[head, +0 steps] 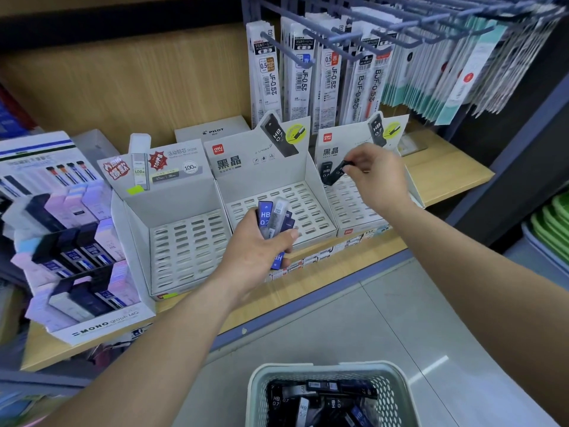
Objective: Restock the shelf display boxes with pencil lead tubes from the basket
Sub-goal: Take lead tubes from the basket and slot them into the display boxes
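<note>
Hands: both reach forward over the shelf (pixel 446 177), forearms bare.
Left hand (pixel 255 251): back toward the camera, fingers and thumb curled round a bunch (pixel 271 215) of blue, black and clear tubes whose tops stick up above the fist.
Right hand (pixel 378 177): higher and farther out, fingertips pinching one black tube (pixel 337 174) held at a tilt, its low end above the back rows of the right box (pixel 348 208).
Right box: an HB tube (pixel 325 171) stands at its back, just beside the pinched one.
Middle box (pixel 308 208): between the right box and the left box (pixel 184 241); the left hand and its bunch cover part of its front slots.
Basket (pixel 326 369): at the bottom edge, below the shelf front, holding a loose heap (pixel 323 402) of tubes.
Around: refill packs (pixel 308 72) hang on hooks above the boxes; a MONO display (pixel 77 241) stands at the shelf's left end; green trays (pixel 554 220) sit at the right edge.
</note>
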Available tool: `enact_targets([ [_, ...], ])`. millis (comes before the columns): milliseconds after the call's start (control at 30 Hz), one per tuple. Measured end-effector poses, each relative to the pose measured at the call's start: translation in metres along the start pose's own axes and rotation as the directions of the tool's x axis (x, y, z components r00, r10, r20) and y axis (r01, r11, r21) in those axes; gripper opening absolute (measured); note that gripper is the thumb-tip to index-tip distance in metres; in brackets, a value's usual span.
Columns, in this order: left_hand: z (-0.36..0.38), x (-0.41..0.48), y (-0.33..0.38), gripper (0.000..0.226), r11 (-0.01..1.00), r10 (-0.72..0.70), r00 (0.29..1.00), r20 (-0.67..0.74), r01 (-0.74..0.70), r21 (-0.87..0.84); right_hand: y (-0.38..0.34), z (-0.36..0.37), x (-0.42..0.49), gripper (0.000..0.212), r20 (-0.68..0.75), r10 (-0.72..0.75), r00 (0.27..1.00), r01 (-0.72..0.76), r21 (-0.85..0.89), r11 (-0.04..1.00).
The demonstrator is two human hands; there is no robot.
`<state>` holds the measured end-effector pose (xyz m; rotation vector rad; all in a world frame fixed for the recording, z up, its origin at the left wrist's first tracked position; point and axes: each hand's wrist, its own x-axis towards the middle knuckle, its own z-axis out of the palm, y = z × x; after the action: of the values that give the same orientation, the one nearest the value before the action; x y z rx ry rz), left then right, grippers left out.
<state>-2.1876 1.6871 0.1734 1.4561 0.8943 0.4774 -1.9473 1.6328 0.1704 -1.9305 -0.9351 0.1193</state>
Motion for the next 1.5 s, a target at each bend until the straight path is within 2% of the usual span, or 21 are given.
enact_targets([
  [333, -0.005, 0.003, -0.004, 0.028, 1.000, -0.004, 1.000, 0.013, 0.005, -0.026, 0.017, 0.014, 0.021, 0.019, 0.057, -0.017, 0.998, 0.021, -0.070, 0.997],
  [533, -0.004, 0.004, -0.004, 0.030, 1.000, -0.010, 1.000, 0.009, 0.010, -0.024, 0.015, 0.016, 0.025, 0.013, 0.111, -0.041, 0.993, 0.054, -0.118, 0.992],
  [700, -0.005, 0.004, -0.005, 0.029, 0.999, -0.014, 1.000, 0.011, 0.014, -0.039, 0.019, 0.027, 0.025, 0.016, 0.168, -0.080, 0.983, 0.120, -0.242, 0.963],
  [800, -0.006, 0.004, -0.006, 0.027, 0.999, -0.011, 1.000, 0.016, 0.012, -0.045, 0.017, 0.025, 0.019, 0.020, 0.130, -0.083, 0.988, 0.112, -0.235, 0.966],
  [900, -0.006, 0.004, -0.005, 0.023, 0.998, -0.003, 0.999, 0.032, 0.005, -0.068, -0.001, 0.015, -0.001, 0.015, 0.084, -0.071, 0.994, 0.081, -0.133, 0.988],
  [967, -0.005, 0.004, -0.005, 0.023, 0.997, -0.002, 0.999, 0.042, 0.005, -0.083, -0.019, 0.010, -0.025, 0.010, 0.194, -0.016, 0.981, 0.006, 0.053, 0.999],
  [1067, -0.002, 0.003, -0.003, 0.026, 0.994, 0.003, 0.997, 0.077, 0.005, -0.113, -0.043, 0.007, -0.061, 0.009, 0.420, 0.029, 0.907, -0.170, 0.302, 0.938],
  [1200, 0.003, -0.001, -0.001, 0.029, 0.993, 0.032, 0.991, 0.127, -0.017, -0.115, -0.052, 0.009, -0.081, 0.001, 0.504, 0.045, 0.862, -0.264, 0.373, 0.889],
  [1300, 0.004, -0.004, 0.000, 0.031, 0.993, 0.045, 0.987, 0.155, -0.027, -0.117, -0.053, 0.005, -0.081, 0.015, 0.517, 0.069, 0.853, -0.316, 0.408, 0.857],
  [1400, 0.004, -0.005, 0.001, 0.031, 0.991, 0.038, 0.985, 0.169, -0.015, -0.130, -0.052, 0.002, -0.078, 0.023, 0.522, 0.061, 0.851, -0.291, 0.372, 0.881],
  [1500, 0.004, -0.004, -0.001, 0.030, 0.989, 0.005, 0.988, 0.152, 0.018, -0.149, -0.048, 0.001, -0.077, 0.019, 0.528, 0.019, 0.849, -0.245, 0.362, 0.900],
])
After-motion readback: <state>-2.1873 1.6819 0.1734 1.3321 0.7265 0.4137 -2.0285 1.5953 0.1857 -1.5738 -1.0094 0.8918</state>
